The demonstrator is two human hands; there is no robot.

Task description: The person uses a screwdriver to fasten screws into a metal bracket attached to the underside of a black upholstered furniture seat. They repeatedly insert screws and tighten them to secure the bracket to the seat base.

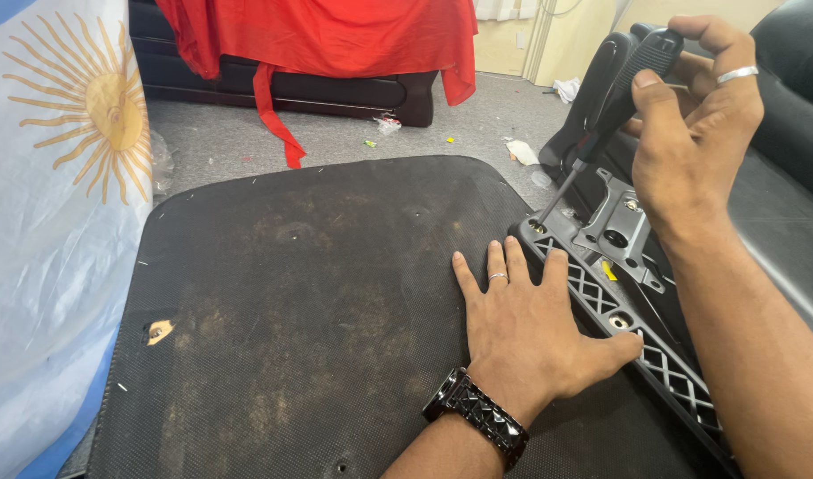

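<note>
My right hand [695,124] grips the black handle of a screwdriver [615,102], whose thin shaft slants down to a screw hole at the near end of a black plastic chair arm bracket [601,293]. A grey metal mounting plate [615,226] sits on that bracket just right of the tip. My left hand [526,328] lies flat, fingers spread, on the black fabric underside of an upturned chair seat [291,302], pressing beside the bracket. A ring is on each hand, and a black watch sits on the left wrist.
A light blue and white flag with a yellow sun [56,195] hangs at the left. A red cloth [336,40] drapes over a black sofa at the back. Scraps of litter dot the grey carpet [477,124]. A black leather seat [792,133] is at the right.
</note>
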